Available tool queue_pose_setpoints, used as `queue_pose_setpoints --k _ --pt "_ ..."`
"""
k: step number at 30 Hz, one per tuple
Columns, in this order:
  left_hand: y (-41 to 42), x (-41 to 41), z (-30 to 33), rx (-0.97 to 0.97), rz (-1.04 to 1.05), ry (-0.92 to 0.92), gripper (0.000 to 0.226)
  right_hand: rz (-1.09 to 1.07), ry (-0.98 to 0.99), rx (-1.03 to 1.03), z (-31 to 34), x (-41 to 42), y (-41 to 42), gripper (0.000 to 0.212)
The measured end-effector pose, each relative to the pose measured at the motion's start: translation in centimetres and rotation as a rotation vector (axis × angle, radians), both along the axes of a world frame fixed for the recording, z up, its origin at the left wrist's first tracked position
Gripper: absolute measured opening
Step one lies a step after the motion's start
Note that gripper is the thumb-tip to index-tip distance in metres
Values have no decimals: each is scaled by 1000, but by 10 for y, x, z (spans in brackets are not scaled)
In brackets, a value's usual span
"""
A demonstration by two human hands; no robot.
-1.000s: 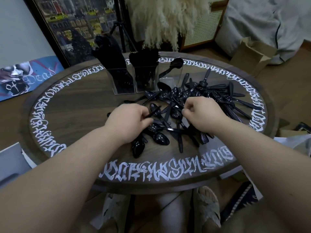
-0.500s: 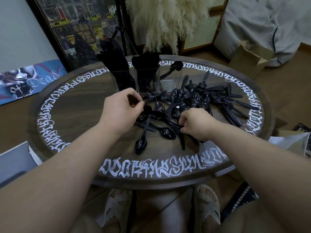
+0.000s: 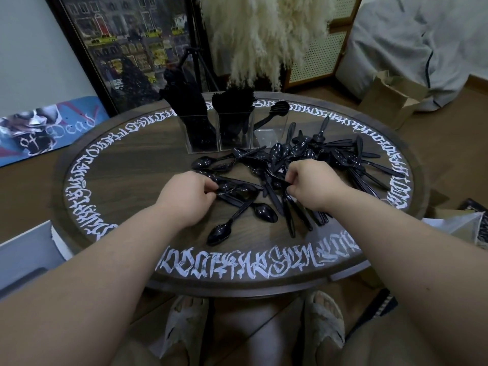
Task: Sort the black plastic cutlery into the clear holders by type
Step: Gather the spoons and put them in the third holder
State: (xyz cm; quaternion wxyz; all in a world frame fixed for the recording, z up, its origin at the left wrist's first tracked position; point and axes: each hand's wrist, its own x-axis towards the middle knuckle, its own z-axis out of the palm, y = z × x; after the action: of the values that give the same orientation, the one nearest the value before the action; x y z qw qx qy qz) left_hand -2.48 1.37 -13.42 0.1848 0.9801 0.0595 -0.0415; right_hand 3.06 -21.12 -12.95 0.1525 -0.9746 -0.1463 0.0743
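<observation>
A pile of black plastic cutlery, mostly spoons, lies on the round wooden table. Three clear holders stand at the back: the left holder is packed with black cutlery, the middle holder too, and the right holder has one spoon leaning in it. My left hand pinches a black piece at the pile's left edge. My right hand is curled round black pieces in the middle of the pile. Two loose spoons lie nearest me.
White lettering rings the table rim. Behind the table stand a framed picture, a tripod and pampas grass. A cardboard box sits on the floor at right. A white box lies at left. My slippered feet show under the table.
My left hand pulled back from near the holders to the pile's left edge. My right hand shifted slightly up into the pile. The spoons near me have shifted.
</observation>
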Motion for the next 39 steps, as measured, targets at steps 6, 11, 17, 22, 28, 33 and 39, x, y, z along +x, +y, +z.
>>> queue_pose_setpoints --k 6,11,17,22,28,33,39 --pt "-4 12 1 -16 112 -40 37 -12 3 7 -1 1 10 14" --pt "-12 21 10 -152 126 -135 37 3 46 69 1 0 13 14" --pt "-23 24 7 -588 39 -140 6 116 218 193 4 -6 21 18" --pt "-34 29 10 -440 -24 -191 12 94 70 431 8 -5 28 20" --pt "-43 30 18 -358 -72 -204 16 79 -123 537 14 -6 31 10" --pt "-38 32 24 -421 -35 -132 37 -63 -268 622 24 1 18 12" --pt "-42 30 15 -333 -79 -104 32 -295 82 1091 27 -1 18 15"
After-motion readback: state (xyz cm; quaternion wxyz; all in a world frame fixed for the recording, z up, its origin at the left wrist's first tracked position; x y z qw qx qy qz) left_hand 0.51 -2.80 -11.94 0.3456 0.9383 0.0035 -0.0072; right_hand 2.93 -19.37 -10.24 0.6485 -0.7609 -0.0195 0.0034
